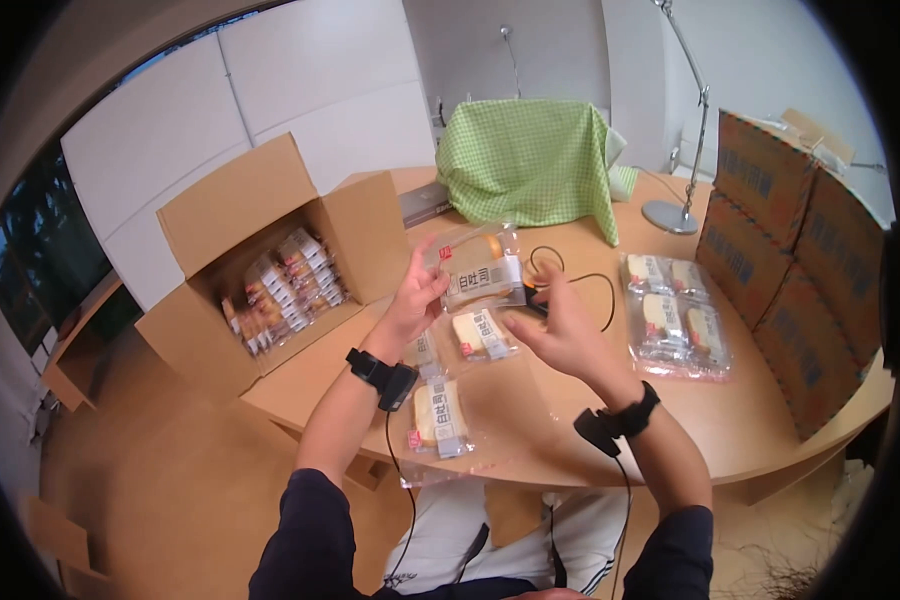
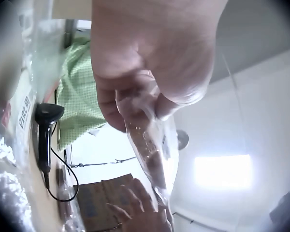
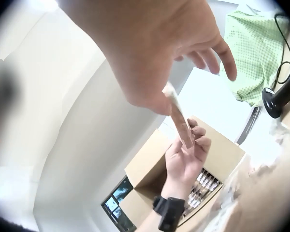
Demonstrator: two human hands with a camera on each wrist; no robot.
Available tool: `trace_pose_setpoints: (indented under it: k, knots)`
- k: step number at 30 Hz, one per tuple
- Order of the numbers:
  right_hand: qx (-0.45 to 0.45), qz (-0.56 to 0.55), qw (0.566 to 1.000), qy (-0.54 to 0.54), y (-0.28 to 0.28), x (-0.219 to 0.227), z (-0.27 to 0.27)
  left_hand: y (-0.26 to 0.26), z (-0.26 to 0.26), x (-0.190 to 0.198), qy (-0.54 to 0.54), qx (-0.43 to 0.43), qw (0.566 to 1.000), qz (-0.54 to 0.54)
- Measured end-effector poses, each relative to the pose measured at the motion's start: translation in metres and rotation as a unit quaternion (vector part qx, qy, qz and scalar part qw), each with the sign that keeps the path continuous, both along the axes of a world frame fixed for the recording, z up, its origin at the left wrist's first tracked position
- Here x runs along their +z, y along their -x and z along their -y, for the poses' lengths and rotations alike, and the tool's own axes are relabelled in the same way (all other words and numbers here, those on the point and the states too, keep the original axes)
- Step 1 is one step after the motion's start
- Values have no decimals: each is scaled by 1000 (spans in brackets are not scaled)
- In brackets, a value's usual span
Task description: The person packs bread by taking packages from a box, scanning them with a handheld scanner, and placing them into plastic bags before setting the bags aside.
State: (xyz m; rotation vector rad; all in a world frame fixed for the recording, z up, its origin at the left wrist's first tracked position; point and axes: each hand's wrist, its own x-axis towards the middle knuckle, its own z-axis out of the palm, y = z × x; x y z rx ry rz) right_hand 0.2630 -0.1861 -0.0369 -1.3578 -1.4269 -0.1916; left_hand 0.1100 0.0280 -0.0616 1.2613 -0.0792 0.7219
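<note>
My left hand [image 1: 413, 302] pinches a clear-wrapped packet of white toast [image 1: 475, 283] by its left edge, above the table. In the left wrist view its thumb and fingers close on the crinkled plastic wrapper [image 2: 157, 150]. Just right of the packet is my right hand [image 1: 573, 335], fingers apart and holding nothing. The right wrist view shows the packet edge-on [image 3: 181, 123], with the left hand [image 3: 186, 162] on its far side. Below both hands, more toast packets [image 1: 440, 415] lie with a large clear plastic bag [image 1: 510, 425] at the table's front.
An open cardboard box [image 1: 360, 235] at left holds many toast packets. A black barcode scanner [image 2: 46, 140] with a cable stands behind the hands. A bagged set of packets [image 1: 675, 365] lies at right, beside stacked cartons [image 1: 805, 260]. Behind are a green checked cloth [image 1: 525, 160] and a lamp [image 1: 670, 217].
</note>
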Motion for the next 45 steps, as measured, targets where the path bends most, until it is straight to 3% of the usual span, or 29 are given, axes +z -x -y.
trace_pose_setpoints:
  k: [2, 3, 6, 10, 12, 13, 14, 16, 18, 20, 21, 24, 26, 28, 30, 31, 33, 34, 36, 40, 42, 45]
  knots:
    - [92, -82, 977, 174, -3, 16, -17, -10, -2, -9, 32, -11, 999, 16]
    - [114, -80, 983, 117, 2, 14, -26, -14, -3, -14, 67, -21, 997, 20]
    - [49, -3, 994, 101, 0, -4, -63, -15, -10, -40, 116, -23, 993, 1]
    - [11, 79, 996, 34, -1, -14, -94, -10, -26, -67, 106, 29, 992, -64]
    - [43, 206, 978, 11, -9, -25, -104, -11, -32, -71, 184, 0, 975, -125]
    - [48, 261, 964, 23, -9, -26, -105, -13, -31, -73, 147, 16, 978, -149]
    - [51, 258, 964, 32, -10, -28, -105, -14, -32, -74, 156, 16, 976, -152]
    - [48, 361, 931, 25, -9, -33, -106, -13, -37, -76, 214, -64, 964, -146]
    - [51, 390, 917, 65, -11, -29, -101, -8, -27, -66, 217, -46, 963, -152]
    - [88, 409, 907, 43, -15, -32, -103, -4, -24, -63, 352, -66, 929, -86]
    - [92, 408, 907, 46, -16, -31, -102, -1, -31, -69, 340, -112, 931, -71]
    - [169, 381, 907, 60, -21, -24, -97, -3, -43, -87, 293, -99, 948, -71]
    - [175, 272, 934, 153, -28, -20, -94, -1, -36, -83, 265, -72, 956, -101]
    - [147, 255, 944, 148, -45, -24, -99, 0, -30, -76, 236, -46, 962, -129]
    - [-66, 195, 956, 211, -63, -36, -103, -1, -27, -73, 230, -69, 963, -122]
    - [-65, 196, 955, 215, -75, -48, -105, -2, -27, -74, 234, -69, 962, -121]
    - [-153, 236, 932, 227, -93, -69, -107, -7, -29, -76, 238, -39, 962, -127]
    - [-153, 236, 932, 229, -93, -70, -106, -8, -28, -77, 240, -39, 962, -127]
    - [-167, 192, 901, 351, -92, -69, -104, -10, -27, -77, 206, -46, 971, -115]
    - [-136, 190, 908, 348, -108, -94, -116, -6, -26, -73, 181, -68, 975, -111]
    - [-133, 147, 915, 351, -109, -94, -120, -4, -28, -72, 231, -84, 961, -124]
    - [-156, 49, 925, 342, -93, -65, -112, -6, -32, -77, 284, -64, 948, -130]
